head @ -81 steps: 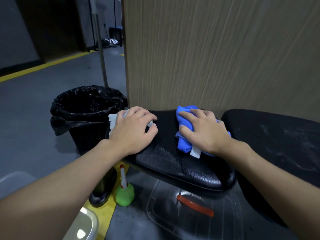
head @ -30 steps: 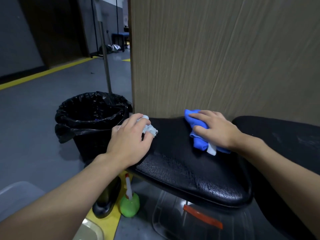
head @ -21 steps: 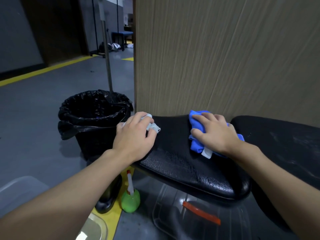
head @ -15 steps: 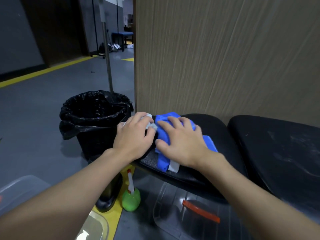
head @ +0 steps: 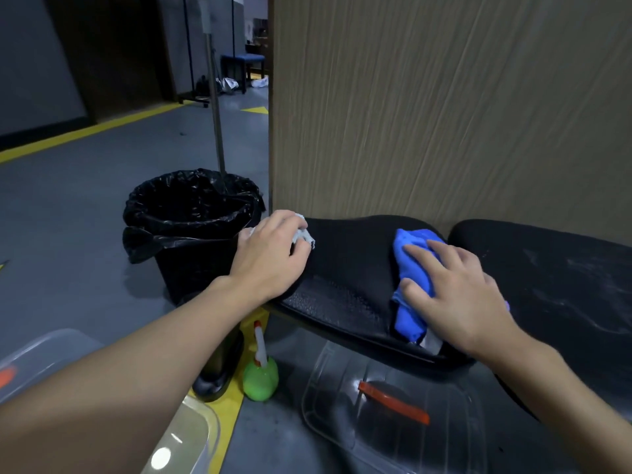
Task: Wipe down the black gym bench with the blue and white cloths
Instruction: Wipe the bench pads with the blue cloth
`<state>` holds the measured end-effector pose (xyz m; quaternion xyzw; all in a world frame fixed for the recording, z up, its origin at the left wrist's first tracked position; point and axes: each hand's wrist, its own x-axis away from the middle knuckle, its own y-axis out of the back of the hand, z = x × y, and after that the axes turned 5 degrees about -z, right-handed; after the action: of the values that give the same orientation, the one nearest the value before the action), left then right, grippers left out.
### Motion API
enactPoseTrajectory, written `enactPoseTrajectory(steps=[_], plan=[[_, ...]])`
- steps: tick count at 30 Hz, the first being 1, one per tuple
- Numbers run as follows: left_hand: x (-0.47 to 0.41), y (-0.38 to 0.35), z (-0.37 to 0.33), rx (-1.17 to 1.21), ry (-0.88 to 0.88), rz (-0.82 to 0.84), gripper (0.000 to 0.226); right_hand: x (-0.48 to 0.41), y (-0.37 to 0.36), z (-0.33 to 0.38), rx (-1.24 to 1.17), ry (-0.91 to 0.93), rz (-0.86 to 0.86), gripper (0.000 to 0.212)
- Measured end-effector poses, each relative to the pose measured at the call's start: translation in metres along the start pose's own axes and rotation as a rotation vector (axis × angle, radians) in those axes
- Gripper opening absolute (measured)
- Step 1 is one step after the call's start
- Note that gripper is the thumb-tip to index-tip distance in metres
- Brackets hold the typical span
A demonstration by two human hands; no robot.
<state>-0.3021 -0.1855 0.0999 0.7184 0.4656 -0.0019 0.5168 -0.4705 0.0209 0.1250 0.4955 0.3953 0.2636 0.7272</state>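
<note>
Rightward again goes the right hand [head: 458, 295], fingers flat, pressing the blue cloth [head: 408, 318] on the black bench [head: 349, 268]; well apart, the left hand [head: 270, 261] clutches the white cloth [head: 302, 234].

Tan wood-grain panel wall [head: 444, 114] ahead, grey floor [head: 68, 234] with yellow line [head: 85, 131] at left, black-lined bin [head: 191, 213] near panel edge, metal pole [head: 216, 114] behind it, blue stool [head: 242, 59] far back, dim light

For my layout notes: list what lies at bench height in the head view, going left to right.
Black-lined bin → left hand gripping white cloth → blue cloth → bench's right pad.
</note>
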Motion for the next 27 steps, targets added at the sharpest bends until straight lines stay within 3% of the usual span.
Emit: enactPoseTrajectory(steps=[4,8,13,18,27], plan=[[0.002,0.009,-0.001,0.015,-0.021,0.059,0.025,0.014,-0.008,0.028,0.102,-0.019,-0.037,0.07],[0.003,0.017,0.004,0.028,-0.018,0.081,0.018,0.031,-0.019,0.067,0.15,0.114,-0.114,0.073],[0.0,0.018,0.012,0.072,-0.048,0.07,0.035,0.039,-0.043,0.123,0.172,0.233,-0.108,0.08],[0.004,0.019,0.023,0.195,-0.032,0.095,0.026,0.036,-0.044,0.102,0.242,0.382,-0.127,0.082],[0.004,0.018,0.026,0.245,-0.005,0.137,0.028,0.028,-0.054,0.111,0.26,0.379,-0.141,0.083]])
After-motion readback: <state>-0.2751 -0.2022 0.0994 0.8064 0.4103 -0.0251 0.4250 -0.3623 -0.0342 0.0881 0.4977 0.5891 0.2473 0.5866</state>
